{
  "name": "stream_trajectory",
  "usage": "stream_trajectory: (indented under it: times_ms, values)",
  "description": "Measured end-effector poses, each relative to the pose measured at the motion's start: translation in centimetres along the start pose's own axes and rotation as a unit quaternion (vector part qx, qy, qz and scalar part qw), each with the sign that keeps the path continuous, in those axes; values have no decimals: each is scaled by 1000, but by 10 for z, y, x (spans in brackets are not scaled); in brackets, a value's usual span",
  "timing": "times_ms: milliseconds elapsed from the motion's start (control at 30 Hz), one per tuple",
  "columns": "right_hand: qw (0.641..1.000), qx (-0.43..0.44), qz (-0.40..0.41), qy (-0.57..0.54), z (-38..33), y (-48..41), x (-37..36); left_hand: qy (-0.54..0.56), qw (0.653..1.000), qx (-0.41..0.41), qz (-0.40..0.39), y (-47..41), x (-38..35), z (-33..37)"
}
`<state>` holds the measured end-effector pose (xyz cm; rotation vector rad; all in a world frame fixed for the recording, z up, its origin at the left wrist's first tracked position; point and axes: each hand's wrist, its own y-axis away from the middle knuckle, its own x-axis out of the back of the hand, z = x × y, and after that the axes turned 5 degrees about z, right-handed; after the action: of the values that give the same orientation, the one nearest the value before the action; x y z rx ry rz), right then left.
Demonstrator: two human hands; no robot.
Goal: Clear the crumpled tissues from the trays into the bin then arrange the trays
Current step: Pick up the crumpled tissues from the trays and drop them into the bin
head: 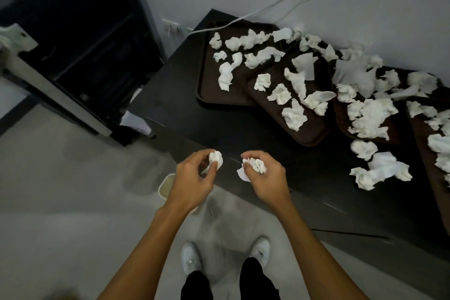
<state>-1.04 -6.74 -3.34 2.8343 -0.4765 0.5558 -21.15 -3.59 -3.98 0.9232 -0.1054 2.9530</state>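
Our left hand (194,178) grips one crumpled tissue (216,159) and our right hand (266,178) a second tissue (257,165), above the bench (180,95) near edge. Littered trays (209,87) line its far edge.

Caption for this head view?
Left hand and right hand each grip a crumpled white tissue near a pale bin, beside littered brown trays.

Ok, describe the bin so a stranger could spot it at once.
Start at the black table. Just off its near-left edge, on the grey floor, stands a cream bin, mostly hidden under the left hand. Unlike the brown trays, it is pale and sits off the table.
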Motion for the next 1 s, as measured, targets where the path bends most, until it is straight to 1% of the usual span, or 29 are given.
stream_trajectory:
  times_ms: [100, 200, 300, 367, 533, 667, 867, 1000]
  values:
    - [999, -26, -31, 11, 0, 11, -51, -17, 999, 52, 0, 9, 28, -43]
    - [998, -10, -49, 27, 4, 16, -96, -13, 997, 80, 3, 15, 51, -86]
    - [997, -17, -67, 39, 11, 15, -134, -22, 994, 105, 5, 16, 61, -127]
    - [994, -21, -81, 69, 23, 9, -159, -19, 992, 127, 6, 14, 60, -153]
    - [977, -29, -159, 138, 69, -18, -216, -6, 984, 178, 26, 6, 35, -214]
    - [977, -61, -166, 116, 120, -39, -260, 8, 973, 227, 42, 2, 0, -276]
    - [965, -75, -206, 147, 223, -67, -332, 1, 961, 274, 45, 3, -53, -377]
    - [956, -77, -231, 162, 286, -79, -375, 3, 953, 298, 52, 11, -79, -431]
